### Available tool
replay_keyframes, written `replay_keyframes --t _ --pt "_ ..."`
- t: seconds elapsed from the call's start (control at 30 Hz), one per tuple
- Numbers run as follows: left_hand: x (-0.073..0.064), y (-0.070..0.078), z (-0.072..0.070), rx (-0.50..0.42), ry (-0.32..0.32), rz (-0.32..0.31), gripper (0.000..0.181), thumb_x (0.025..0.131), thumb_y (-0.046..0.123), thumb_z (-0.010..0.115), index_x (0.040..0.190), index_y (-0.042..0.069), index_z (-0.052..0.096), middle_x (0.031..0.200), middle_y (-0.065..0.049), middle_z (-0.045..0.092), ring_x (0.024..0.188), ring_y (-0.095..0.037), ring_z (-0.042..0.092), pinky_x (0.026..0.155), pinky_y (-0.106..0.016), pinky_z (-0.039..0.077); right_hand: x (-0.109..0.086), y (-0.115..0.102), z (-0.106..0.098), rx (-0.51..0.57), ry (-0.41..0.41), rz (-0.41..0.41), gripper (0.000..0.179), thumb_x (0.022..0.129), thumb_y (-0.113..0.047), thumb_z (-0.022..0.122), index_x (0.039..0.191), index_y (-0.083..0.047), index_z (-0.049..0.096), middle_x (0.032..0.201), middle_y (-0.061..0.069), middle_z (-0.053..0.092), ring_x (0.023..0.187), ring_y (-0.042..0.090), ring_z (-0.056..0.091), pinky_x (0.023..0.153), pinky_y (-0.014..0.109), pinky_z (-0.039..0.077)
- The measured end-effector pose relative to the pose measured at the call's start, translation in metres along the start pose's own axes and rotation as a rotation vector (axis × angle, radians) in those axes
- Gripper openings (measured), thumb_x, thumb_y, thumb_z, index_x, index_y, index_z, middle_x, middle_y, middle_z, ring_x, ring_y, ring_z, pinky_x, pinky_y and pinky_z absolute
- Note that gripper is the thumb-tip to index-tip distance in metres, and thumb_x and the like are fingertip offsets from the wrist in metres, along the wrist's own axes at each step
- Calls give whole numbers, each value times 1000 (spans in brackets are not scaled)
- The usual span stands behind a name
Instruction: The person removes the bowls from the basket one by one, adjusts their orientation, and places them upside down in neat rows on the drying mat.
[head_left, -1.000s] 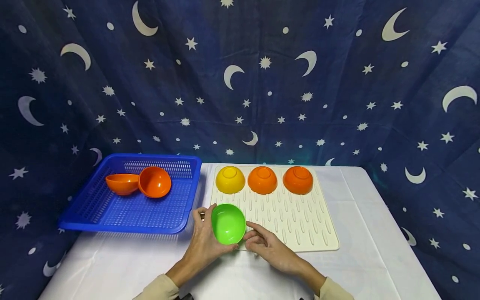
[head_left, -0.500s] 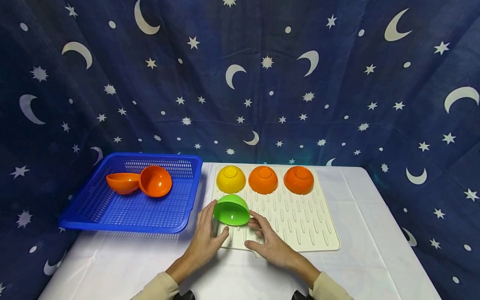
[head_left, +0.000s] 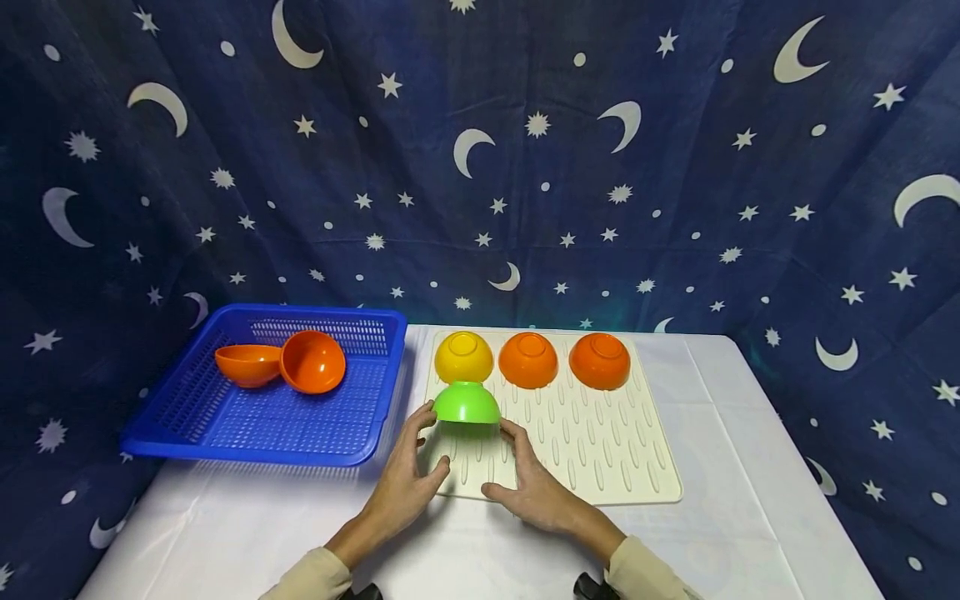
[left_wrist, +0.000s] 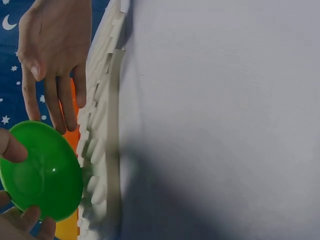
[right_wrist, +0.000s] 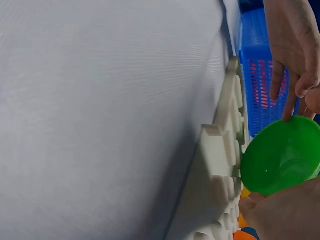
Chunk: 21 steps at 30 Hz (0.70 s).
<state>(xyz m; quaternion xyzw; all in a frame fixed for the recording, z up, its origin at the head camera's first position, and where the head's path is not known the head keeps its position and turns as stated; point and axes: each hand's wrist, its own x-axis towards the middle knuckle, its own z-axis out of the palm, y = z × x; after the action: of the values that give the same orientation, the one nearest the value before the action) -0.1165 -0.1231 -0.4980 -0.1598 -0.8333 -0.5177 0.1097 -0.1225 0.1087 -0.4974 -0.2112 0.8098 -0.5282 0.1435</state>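
Note:
A green bowl, turned rim-down, is held above the near left part of the cream ribbed mat. My left hand touches its left side with the fingertips, and my right hand touches the right side. Both thumbs point inward below the bowl, away from its rim in the head view. The left wrist view looks into the hollow of the green bowl, fingertips at its edge. From the right wrist, the bowl appears between both hands. Just behind it stands an upside-down yellow bowl.
Two orange bowls, one in the middle and one on the right, sit upside down along the mat's back edge. A blue basket at the left holds two more orange bowls. A starry curtain hangs behind the white table.
The green bowl has gone from facing me, open side up, to rim-down, and has moved away over the mat. My left hand's thumb has come off its rim.

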Motion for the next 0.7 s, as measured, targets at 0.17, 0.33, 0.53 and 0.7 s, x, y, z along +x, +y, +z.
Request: replay_keyframes --t 0.17,0.33,0.53,0.7 --pt "-7 -5 1 -13 -1 -48 51 85 -5 73 128 4 48 149 -13 38 133 -30 44 103 -53 45 -1 6 4 -38 -28 52 88 93 -25 71 156 -12 11 166 18 9 153 33 6 119 58 8" --pt "-9 -10 2 -17 5 -78 43 87 -8 69 125 1 49 141 -17 39 130 -36 49 106 -47 44 -2 8 9 -89 -39 66 94 92 -30 71 159 -7 9 166 18 7 153 33 5 118 58 11" --pt "-12 -11 0 -6 -33 -143 42 91 -3 65 130 -2 49 142 -22 42 131 -45 48 109 -47 39 -5 12 16 -224 -26 37 94 88 -36 72 159 -7 17 165 12 10 151 32 9 115 63 17" --pt "-14 -12 -2 9 -71 -180 48 92 1 67 136 -4 46 145 -28 45 133 -45 47 110 -50 38 -8 13 18 -289 -42 9 94 88 -39 70 161 -8 19 166 9 10 150 31 8 112 68 18"
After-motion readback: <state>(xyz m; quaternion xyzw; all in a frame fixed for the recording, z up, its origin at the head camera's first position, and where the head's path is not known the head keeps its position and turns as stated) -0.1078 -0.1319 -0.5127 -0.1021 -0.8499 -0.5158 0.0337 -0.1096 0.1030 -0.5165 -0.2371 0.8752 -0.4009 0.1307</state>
